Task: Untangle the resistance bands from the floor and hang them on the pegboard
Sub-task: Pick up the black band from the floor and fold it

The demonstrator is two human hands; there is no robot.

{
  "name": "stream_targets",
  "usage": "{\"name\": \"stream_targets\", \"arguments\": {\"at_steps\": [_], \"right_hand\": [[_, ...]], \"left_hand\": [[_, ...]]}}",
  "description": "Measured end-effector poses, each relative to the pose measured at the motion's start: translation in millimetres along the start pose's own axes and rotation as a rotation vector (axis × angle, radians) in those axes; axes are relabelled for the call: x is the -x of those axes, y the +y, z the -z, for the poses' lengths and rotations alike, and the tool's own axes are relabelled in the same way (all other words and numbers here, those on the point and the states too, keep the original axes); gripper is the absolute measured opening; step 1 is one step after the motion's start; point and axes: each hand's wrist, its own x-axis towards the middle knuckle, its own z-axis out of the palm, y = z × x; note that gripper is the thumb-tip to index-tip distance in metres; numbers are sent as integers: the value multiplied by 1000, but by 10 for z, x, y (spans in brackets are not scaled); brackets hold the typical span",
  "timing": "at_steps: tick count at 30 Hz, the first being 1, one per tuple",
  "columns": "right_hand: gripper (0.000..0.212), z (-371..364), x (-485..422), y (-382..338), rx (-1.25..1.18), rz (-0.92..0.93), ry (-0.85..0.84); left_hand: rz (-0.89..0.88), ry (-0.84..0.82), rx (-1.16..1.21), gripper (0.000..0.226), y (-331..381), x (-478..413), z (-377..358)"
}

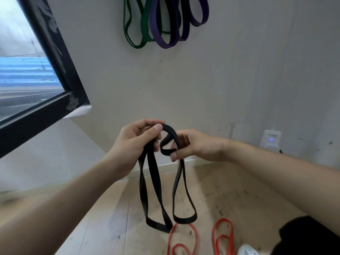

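In mid-air before the pale wall (220,80), the black band (155,181) hangs doubled between both hands. The left hand (136,142) holds its top fold between the thumb and curled fingers, and the right hand (195,144) has its grip closed on a small loop just beside it. Two long loops droop toward the wooden floor (110,227), the left one twisted partway down. Whether their low ends touch the boards I cannot tell. Near them the red band (223,220) lies coiled beside a white shoe (247,250). The step calls, I judge, for the left grip to stay firm as an anchor while the right eases the small loop free rather than tugging, since a flat rubbery strap likely binds on itself. The twist should be shaken flat before lifting. The strap looks matte, broad and limp. Far up the wall, green bands (144,23) and purple bands (155,28) already hang, their pegs out of view.
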Motion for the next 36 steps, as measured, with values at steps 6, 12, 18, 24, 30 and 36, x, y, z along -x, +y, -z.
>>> {"name": "stream_targets", "arguments": {"at_steps": [6, 12, 18, 24, 30, 36], "right_hand": [[28, -125, -60, -12, 59, -11, 54], [7, -81, -8, 27, 86, -97, -16], [14, -45, -10, 10, 47, -101, 27], [33, -51, -75, -90, -161, 104, 233], [21, 79, 69, -250, -50, 73, 276], [18, 125, 49, -281, 67, 60, 360]], "left_hand": [[-91, 17, -45, 26, 53, -35, 46], [-151, 166, -84, 37, 110, -76, 84], [-135, 137, -162, 26, 63, -124, -20], [-145, 38, -229, 12, -1, -160, -149], [-169, 49, -321, 8, -96, -222, -120], [-107, 30, -299, 15, -191, -241, -107]]}}
